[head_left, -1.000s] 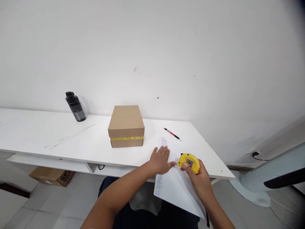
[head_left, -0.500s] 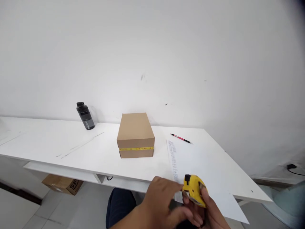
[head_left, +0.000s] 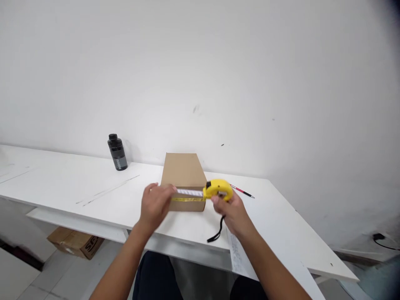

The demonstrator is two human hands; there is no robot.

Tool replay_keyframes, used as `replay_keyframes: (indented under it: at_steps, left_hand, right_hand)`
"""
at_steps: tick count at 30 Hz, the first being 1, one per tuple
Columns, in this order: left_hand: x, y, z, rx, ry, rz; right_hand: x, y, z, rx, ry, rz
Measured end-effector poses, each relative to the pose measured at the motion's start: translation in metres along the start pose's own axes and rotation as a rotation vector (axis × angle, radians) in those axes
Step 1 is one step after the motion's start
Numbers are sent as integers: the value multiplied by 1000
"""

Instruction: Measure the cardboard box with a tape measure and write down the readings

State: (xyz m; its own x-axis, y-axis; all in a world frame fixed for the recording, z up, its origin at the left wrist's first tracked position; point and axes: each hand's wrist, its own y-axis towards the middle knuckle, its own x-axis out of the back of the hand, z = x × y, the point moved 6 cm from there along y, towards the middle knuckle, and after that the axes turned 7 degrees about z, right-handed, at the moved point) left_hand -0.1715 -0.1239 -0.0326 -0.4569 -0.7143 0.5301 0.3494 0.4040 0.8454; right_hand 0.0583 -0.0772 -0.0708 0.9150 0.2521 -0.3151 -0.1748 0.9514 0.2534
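Observation:
A yellow tape measure (head_left: 221, 188) is gripped in my right hand (head_left: 233, 210), with its black wrist strap (head_left: 218, 231) dangling below. From its mouth a short length of white blade (head_left: 190, 192) runs left to my left hand (head_left: 156, 204), whose fingers pinch the blade's end. The drawn blade stretches across the front of a brown cardboard box (head_left: 183, 168), just above the yellow tape band (head_left: 189, 199) around it. Whether the blade touches the box, I cannot tell.
Behind my right hand lies a red and black pen (head_left: 243, 191). Under my right forearm is a sheet of paper (head_left: 239, 258) with writing. A dark water bottle (head_left: 118, 152) stands left, near the wall. Below the white desk (head_left: 103, 187), another carton (head_left: 75, 241) sits on the floor.
Both hands have moved forward and up from the desk's near edge to the box's front. The blade, not visible earlier, is now drawn out between my hands.

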Motion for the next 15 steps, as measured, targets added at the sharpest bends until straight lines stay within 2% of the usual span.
replay_keyframes:
  at_steps: [3,6,10,15]
  left_hand:
    - [-9,4,51,111,51,10]
    - [-14,-1,76,185,62,38]
    - [-20,-12,86,259,40,117]
    - [-24,-6,86,268,5,306]
  right_hand:
    - [22,50,7,140,38,-123]
    - [44,78,-8,177,26,-228]
    - [65,81,-36,203,-25,-357]
    - [64,69,-52,252,-92,-393]
